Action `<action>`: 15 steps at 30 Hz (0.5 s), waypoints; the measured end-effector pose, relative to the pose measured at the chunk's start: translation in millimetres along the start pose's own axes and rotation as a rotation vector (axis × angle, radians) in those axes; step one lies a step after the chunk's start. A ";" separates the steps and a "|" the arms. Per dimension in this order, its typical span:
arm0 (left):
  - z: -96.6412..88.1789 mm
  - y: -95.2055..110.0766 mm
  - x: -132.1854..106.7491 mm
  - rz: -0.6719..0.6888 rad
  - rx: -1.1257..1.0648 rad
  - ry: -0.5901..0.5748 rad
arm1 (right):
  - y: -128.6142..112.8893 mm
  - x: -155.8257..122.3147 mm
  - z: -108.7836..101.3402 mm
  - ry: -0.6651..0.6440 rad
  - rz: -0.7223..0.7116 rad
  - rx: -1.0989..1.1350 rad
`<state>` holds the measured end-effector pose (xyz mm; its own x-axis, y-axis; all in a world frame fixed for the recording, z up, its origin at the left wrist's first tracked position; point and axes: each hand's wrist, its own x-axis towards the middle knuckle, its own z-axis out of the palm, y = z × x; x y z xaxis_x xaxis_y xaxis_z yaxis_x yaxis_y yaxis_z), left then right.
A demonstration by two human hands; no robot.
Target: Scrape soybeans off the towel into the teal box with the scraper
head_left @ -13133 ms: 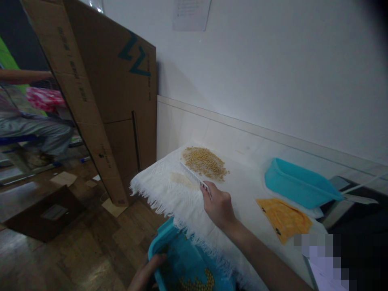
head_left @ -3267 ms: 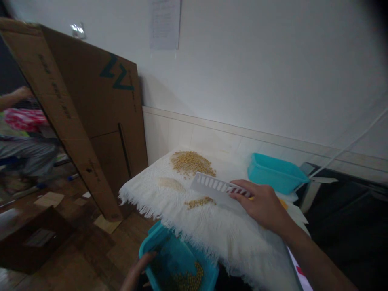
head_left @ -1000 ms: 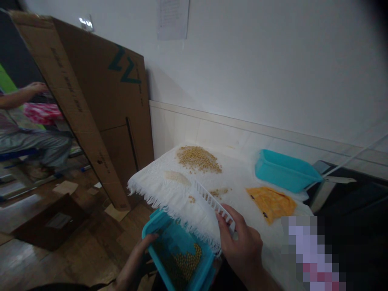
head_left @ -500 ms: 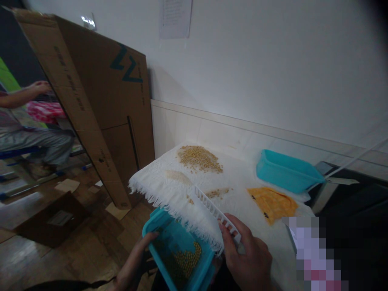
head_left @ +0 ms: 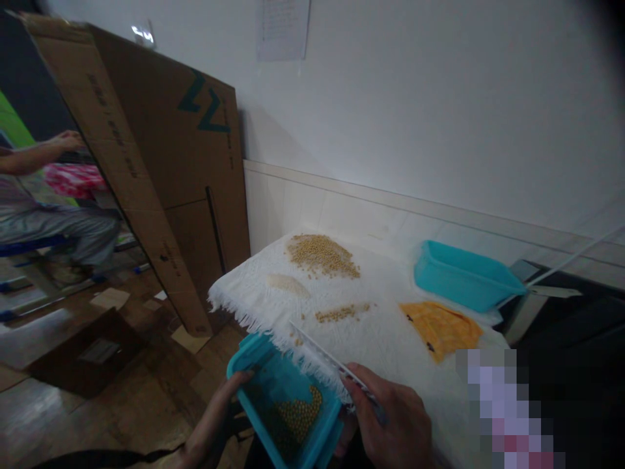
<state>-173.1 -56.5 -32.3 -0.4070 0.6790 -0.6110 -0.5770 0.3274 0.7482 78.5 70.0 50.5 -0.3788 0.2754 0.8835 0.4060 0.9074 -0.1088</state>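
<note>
Gripping the slotted strip (head_left: 325, 354), the right hand (head_left: 394, 412) is nearer the bean row (head_left: 339, 314) beyond — left hand (head_left: 233, 388) clasping the lower bin (head_left: 280, 378).

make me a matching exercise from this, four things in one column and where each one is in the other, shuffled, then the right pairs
Things
1. white slotted plastic strip
2. turquoise plastic tub with yellowish beans inside
3. flat orange cloth-like piece
4. tall brown cardboard box

Places
A. on the near side of a second turquoise tub
B. gripped in the right hand
C. standing on the brown floor, at the view's left
D. held at its rim by the left hand, below the fringed white cloth

Right pairs: 1-B, 2-D, 3-A, 4-C
</note>
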 end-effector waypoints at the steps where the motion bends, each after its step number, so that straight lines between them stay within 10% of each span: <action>1: -0.6 -0.5 1.0 -0.004 -0.001 0.004 | -0.5 -1.0 -0.5 -0.004 0.011 -0.008; 15: 0.0 0.5 1.0 -0.008 -0.025 -0.027 | 29.5 9.3 17.9 0.060 0.193 -0.170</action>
<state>-173.8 -55.6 -32.6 -0.3829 0.6942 -0.6095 -0.5975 0.3170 0.7365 72.1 105.0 47.4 -0.2330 0.4145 0.8797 0.6017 0.7721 -0.2044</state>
